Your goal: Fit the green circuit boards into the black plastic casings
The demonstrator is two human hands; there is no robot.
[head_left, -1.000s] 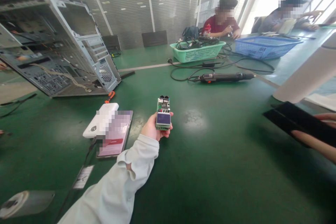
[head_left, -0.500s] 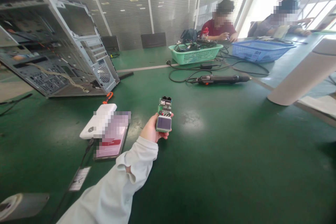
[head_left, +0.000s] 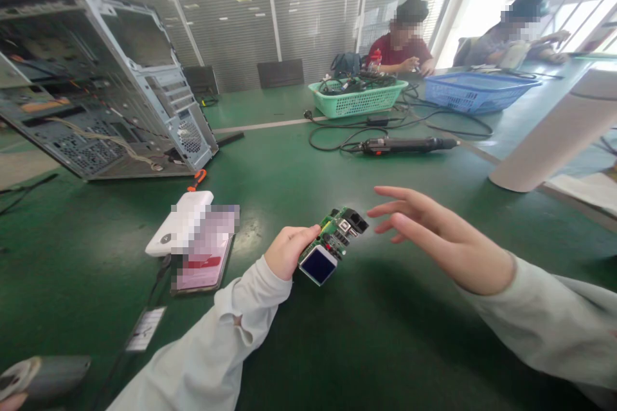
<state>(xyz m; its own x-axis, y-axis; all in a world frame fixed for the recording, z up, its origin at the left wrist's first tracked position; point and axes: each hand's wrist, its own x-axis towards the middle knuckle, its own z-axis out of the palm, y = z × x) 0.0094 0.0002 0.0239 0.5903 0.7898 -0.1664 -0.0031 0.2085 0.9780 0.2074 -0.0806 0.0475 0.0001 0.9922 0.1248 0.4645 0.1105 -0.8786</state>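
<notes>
A green circuit board point(head_left: 337, 234) with a small dark screen and black sockets at its far end is gripped along its left edge by my left hand point(head_left: 289, 250). The thumb lies on the board's upper side; the other fingers are mostly hidden. It is held tilted above the green table point(head_left: 385, 347), screen towards me. To the right, my right hand point(head_left: 429, 231) is open, its fingers stretched towards the board's socket end with a small gap between. Nothing is in that hand.
An opened computer case point(head_left: 144, 96) stands at the left. Nearer lie a white power bank point(head_left: 178, 225) and a phone point(head_left: 207, 270). Beyond are an electric screwdriver point(head_left: 409, 145), a green basket point(head_left: 361, 99) of cables, a blue basket point(head_left: 482, 93) and a paper roll point(head_left: 549, 135). Two people sit behind.
My right hand has come in from the right towards the board. My left hand has tilted the board clockwise and brought it slightly nearer and to the right.
</notes>
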